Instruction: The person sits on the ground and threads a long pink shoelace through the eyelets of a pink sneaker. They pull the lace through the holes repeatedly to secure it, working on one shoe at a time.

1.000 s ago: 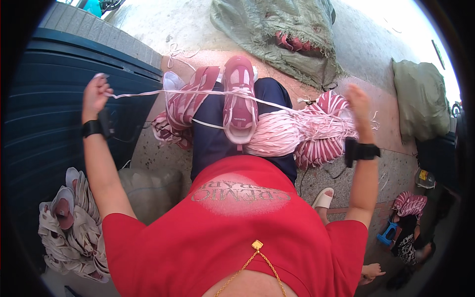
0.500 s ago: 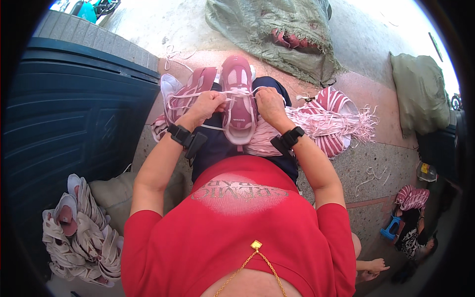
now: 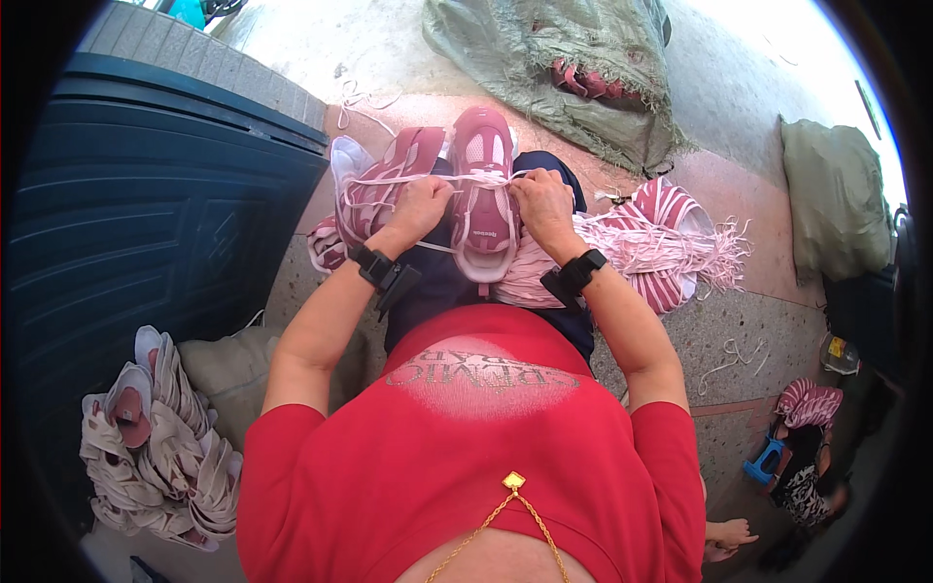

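A dusty-pink sneaker upper (image 3: 486,225) rests across my lap, toe pointing away from me. White shoelace (image 3: 489,179) crosses its upper part, and its two ends run out sideways. Just left of the shoe, my left hand (image 3: 422,208) is closed in a pinch on one lace end. My right hand (image 3: 544,204) pinches the other end, close against the shoe's right side. By my left hand lie more pink sneaker uppers (image 3: 379,194) with loose white lace over them. A thick bundle of pale pink laces (image 3: 632,243) spreads to the right of my right hand.
Striped pink uppers (image 3: 671,209) lie under and around the lace bundle. A torn green sack (image 3: 496,44) stands ahead, another sack (image 3: 836,194) far right. Dark blue panelling (image 3: 146,185) borders the left, above piled beige uppers (image 3: 175,457). A person's hand (image 3: 731,532) shows lower right.
The whole view has shifted slightly, so the shoe and hands appear a little further right and lower. Both hands still hold the lace ends, with little visible movement against the shoe.
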Action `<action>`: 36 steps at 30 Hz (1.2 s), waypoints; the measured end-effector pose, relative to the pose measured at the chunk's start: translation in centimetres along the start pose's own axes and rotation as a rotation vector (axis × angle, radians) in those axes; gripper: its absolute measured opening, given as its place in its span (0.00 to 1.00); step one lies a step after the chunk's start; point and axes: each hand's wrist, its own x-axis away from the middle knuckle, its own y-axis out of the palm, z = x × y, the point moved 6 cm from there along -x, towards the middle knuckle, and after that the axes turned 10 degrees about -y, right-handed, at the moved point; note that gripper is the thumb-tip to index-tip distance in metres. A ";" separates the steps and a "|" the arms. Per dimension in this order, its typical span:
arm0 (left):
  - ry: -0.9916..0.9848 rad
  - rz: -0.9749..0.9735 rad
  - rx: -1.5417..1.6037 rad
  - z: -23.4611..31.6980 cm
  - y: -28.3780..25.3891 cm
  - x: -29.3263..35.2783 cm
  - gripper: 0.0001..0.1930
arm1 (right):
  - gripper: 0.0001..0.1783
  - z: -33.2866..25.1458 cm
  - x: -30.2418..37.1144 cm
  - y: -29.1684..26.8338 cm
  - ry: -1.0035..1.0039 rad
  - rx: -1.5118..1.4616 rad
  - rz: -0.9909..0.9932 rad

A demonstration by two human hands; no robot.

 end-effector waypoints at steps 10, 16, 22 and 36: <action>0.375 0.214 -0.447 3.8 0.8 0.9 0.11 | 0.09 0.6 0.1 0.3 0.071 0.001 -0.008; 0.406 0.396 -0.539 5.9 -0.2 2.2 0.09 | 0.15 -0.1 0.3 0.0 0.023 0.038 -0.065; 0.312 0.326 -0.719 6.4 1.2 4.5 0.11 | 0.19 -0.7 0.7 -0.2 -0.020 -0.038 -0.236; 0.364 -0.192 -0.366 10.9 5.5 -5.1 0.20 | 0.09 0.0 2.2 0.1 0.050 -0.356 0.210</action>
